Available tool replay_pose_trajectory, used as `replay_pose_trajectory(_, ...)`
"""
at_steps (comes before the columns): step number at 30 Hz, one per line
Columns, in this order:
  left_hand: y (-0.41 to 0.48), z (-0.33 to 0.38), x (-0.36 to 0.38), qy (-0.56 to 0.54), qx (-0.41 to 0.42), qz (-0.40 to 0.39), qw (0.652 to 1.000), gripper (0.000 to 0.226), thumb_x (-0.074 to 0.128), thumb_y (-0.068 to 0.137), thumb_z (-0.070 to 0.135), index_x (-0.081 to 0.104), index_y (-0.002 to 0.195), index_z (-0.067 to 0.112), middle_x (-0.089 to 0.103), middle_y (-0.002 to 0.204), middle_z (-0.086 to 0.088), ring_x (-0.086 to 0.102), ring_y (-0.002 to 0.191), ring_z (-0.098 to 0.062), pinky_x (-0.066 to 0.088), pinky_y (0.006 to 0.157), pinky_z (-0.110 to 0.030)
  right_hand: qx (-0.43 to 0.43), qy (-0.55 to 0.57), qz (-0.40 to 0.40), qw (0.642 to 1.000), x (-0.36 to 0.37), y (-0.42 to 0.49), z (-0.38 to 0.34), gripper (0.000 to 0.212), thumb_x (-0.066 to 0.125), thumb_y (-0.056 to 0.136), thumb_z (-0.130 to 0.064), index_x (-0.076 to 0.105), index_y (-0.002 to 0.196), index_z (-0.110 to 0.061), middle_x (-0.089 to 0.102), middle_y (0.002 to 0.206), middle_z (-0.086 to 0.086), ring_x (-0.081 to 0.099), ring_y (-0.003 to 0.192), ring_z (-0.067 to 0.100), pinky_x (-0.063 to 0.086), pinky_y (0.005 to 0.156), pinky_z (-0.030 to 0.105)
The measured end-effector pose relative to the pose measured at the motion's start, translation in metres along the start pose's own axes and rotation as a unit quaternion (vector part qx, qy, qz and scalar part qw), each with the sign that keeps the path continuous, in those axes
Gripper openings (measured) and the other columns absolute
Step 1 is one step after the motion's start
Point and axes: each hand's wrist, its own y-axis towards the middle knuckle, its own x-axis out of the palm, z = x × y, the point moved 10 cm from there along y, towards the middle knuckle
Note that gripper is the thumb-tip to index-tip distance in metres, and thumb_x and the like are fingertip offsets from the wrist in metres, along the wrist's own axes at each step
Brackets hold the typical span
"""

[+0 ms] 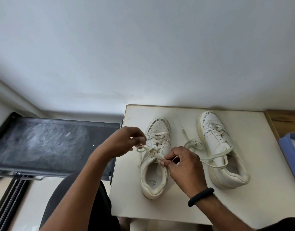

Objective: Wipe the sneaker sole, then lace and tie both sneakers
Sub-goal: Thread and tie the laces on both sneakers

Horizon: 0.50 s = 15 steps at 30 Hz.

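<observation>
White leather, twice over: a pair of low-top sneakers standing side by side on a small cream-white tabletop [260, 147], toes pointing away toward the pale wall. On the left, the white left-hand sneaker [155, 177], laced up to the top eyelets, with its flat cream lace [153, 151] drawn out to both sides just above the tongue. Left hand [126, 141] raised beside the shoe's outer edge, fingers curled, pinching a loop of that lace at the fingertips. Right hand [183, 165] lower, over the shoe's opening, thumb and forefinger pinching another part of the same lace close to the crossing; a black elastic band [200, 196] round the right wrist. One loose tail of lace hanging down the shoe's left flank. On the right, apart from both hands, the white right-hand sneaker [221, 147] with a yellowed sole, laced but untied, its long slack lace [215, 157] lying across the collar and trailing onto the tabletop between the two shoes. Past the table's left edge, a black dusty panel [51, 144]; at the far right, a corner of a blue plastic tray [290, 144] and a strip of brown wood [286, 120].
</observation>
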Motion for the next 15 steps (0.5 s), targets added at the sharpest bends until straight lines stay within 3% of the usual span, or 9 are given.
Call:
replay_pose_trajectory(5, 0.006, 0.007, 0.016, 0.075, 0.035, -0.041, 0.996, 0.027, 0.069, 0.095, 0.011, 0.079, 0.097, 0.036, 0.077, 0.093, 0.006, 0.063, 0.072, -0.01, 0.051, 0.07, -0.028, -0.006, -0.013, 0.005, 1.0, -0.003, -0.002, -0.003, 0.026, 0.087, 0.073, -0.038, 0.063, 0.069, -0.029, 0.064, 0.075, -0.016, 0.062, 0.069, 0.001, 0.054, 0.061, 0.029)
replay_pose_trajectory(7, 0.005, 0.011, 0.023, 0.085, 0.044, -0.054, 0.994, 0.031, 0.069, 0.091, 0.006, 0.079, 0.097, 0.034, 0.075, 0.092, 0.008, 0.069, 0.077, -0.017, 0.056, 0.071, -0.035, -0.009, -0.018, 0.005, 1.0, -0.003, -0.001, -0.003, 0.026, 0.086, 0.073, -0.039, 0.063, 0.07, -0.029, 0.064, 0.076, -0.016, 0.062, 0.07, 0.001, 0.054, 0.062, 0.029)
replay_pose_trajectory(9, 0.004, 0.017, 0.025, 0.108, 0.066, -0.047, 0.991, 0.032, 0.069, 0.091, 0.005, 0.078, 0.099, 0.035, 0.07, 0.096, 0.009, 0.073, 0.087, -0.009, 0.061, 0.078, -0.038, -0.017, -0.027, 0.0, 1.0, -0.002, -0.001, -0.005, 0.025, 0.086, 0.074, -0.04, 0.063, 0.073, -0.03, 0.063, 0.079, -0.016, 0.062, 0.072, 0.0, 0.054, 0.063, 0.03)
replay_pose_trajectory(15, 0.011, 0.017, 0.023, 0.166, 0.078, -0.014, 0.983, 0.033, 0.069, 0.092, 0.003, 0.07, 0.082, 0.034, 0.072, 0.096, 0.01, 0.072, 0.094, -0.008, 0.056, 0.08, -0.029, -0.02, -0.044, -0.008, 0.999, -0.001, 0.0, -0.005, 0.027, 0.085, 0.074, -0.041, 0.06, 0.073, -0.031, 0.062, 0.081, -0.016, 0.061, 0.074, 0.0, 0.05, 0.062, 0.025)
